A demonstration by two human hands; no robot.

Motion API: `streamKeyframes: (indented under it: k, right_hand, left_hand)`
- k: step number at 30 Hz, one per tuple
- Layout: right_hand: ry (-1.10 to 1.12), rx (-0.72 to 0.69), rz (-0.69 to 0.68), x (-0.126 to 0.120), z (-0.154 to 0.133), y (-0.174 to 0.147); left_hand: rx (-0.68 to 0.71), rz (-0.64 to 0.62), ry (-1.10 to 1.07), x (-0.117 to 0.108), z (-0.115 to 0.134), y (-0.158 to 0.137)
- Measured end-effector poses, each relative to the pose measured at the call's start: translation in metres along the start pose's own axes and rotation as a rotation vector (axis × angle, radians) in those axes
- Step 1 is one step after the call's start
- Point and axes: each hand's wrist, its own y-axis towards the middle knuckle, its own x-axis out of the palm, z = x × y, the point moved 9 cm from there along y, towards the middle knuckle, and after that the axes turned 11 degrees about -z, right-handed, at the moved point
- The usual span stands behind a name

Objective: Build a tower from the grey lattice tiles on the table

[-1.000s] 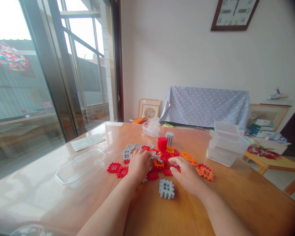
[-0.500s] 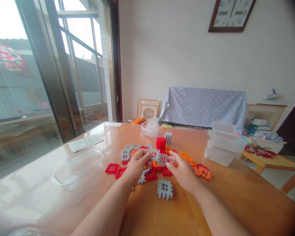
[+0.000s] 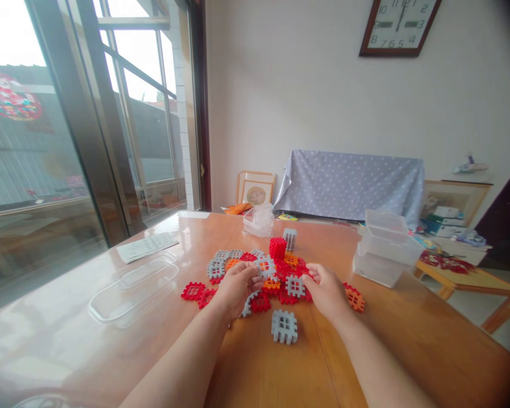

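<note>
A grey tile, the left tile [image 3: 266, 267], is being pinched at its edge between the thumb and fingers of the left hand [image 3: 239, 283]. Another, the right tile [image 3: 295, 286], is being pinched at its right edge by the right hand [image 3: 328, 292], with the thumb being laid along that edge and the fingers being curled above it. The two tiles are being held apart, side by side over the heap [image 3: 261, 302] of red, orange and grey tiles on the table [image 3: 429, 328]; the face of each is being turned toward the camera. Near the edge of the heap, on the camera side, a grey block [image 3: 284, 327] is being seen on bare wood. At the far side of the heap, a red stack [image 3: 277, 249] is being shown upright, with a grey stack [image 3: 289, 239] being partly covered by it from this view. To the right, just beyond the right hand, an orange tile [image 3: 354, 297] is being left partly in sight. Farther off, a small tub [image 3: 258, 222] and, to the right, a large tub [image 3: 385, 258] are being supported by the table. On the left, clear lids [image 3: 96, 309] are being laid flat, near a paper [image 3: 147, 247].
</note>
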Motion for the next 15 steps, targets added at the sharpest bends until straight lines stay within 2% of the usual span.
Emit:
streamKeyframes:
  k: [3,8,11,15]
  right_hand:
    - [-0.122,-0.135,0.074,-0.003,-0.026,-0.01]
    - [-0.153,-0.338,-0.051,0.02,-0.078,-0.035]
    - [-0.178,-0.392,-0.089,0.027,-0.089,-0.042]
    - [-0.153,-0.398,-0.115,0.026,-0.088,-0.041]
  left_hand:
    - [-0.025,-0.021,-0.04,0.004,-0.004,-0.001]
    - [-0.064,-0.167,-0.003,0.022,-0.011,-0.004]
    - [-0.097,-0.244,0.021,0.034,-0.013,-0.008]
    - [-0.122,-0.318,0.056,0.047,-0.014,-0.013]
